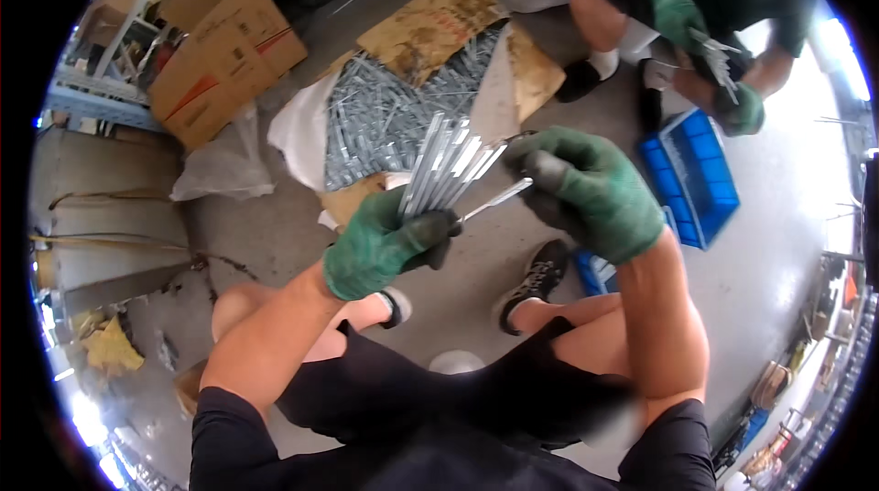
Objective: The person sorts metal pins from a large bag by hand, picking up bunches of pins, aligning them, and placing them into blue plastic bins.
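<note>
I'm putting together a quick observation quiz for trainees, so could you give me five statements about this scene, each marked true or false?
1. The left hand grips a bundle of metal rods. True.
2. The right hand is bare. False: it wears a green glove.
3. The blue crate is on the left side of the picture. False: it is on the right.
4. The co-worker's hand at upper right is gloved in green. True.
5. The heap of metal pieces lies on a shelf. False: it lies low, at floor level, on the far side of the left hand.
</note>
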Motion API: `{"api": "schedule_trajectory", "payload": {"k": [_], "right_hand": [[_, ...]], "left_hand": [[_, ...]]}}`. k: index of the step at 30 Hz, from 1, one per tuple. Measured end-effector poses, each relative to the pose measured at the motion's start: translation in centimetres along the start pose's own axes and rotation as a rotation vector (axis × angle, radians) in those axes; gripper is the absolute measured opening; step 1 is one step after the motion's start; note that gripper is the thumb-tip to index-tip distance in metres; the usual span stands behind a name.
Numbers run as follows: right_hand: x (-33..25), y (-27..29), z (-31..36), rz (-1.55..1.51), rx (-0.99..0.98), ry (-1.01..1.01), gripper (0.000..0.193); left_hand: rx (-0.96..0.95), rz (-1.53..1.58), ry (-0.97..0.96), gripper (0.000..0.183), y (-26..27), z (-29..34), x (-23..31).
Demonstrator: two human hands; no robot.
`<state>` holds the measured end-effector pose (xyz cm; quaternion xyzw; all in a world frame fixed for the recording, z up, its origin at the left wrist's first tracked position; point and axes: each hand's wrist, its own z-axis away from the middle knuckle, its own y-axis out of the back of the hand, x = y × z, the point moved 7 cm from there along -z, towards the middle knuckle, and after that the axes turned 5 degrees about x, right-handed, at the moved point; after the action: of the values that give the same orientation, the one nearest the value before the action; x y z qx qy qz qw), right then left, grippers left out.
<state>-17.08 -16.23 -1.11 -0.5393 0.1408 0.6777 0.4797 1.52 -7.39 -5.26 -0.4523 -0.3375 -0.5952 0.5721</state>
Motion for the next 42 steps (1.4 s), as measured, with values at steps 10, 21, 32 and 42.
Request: {"api": "schedule_trajectory", "payload": {"k": [10,21,32,42], "right_hand": [[-1.1,-2.7,1.4,0.008,0.028,0.046,0.033],[-1.2,-3.1,1.7,0.035,-0.024,0.042,0.034],[1.2,-3.0,0.6,-0.090,-0.045,-0.026,0.020],[0.7,-0.3,0.8,0.028,0.169,-0.049,0.022]], "left_hand": [[-0.074,0.051,0.006,0.038,-0.9,2.5,-0.8],[-0.091,-0.015,-0.065,0.043,-0.8,2.2,-0.4],[-0.031,-0.044,-0.044,0.036,-0.4,2.1,-0.4],[0.106,-0.044,0.045,0.037,-1.3,1.9,0.0]]}}
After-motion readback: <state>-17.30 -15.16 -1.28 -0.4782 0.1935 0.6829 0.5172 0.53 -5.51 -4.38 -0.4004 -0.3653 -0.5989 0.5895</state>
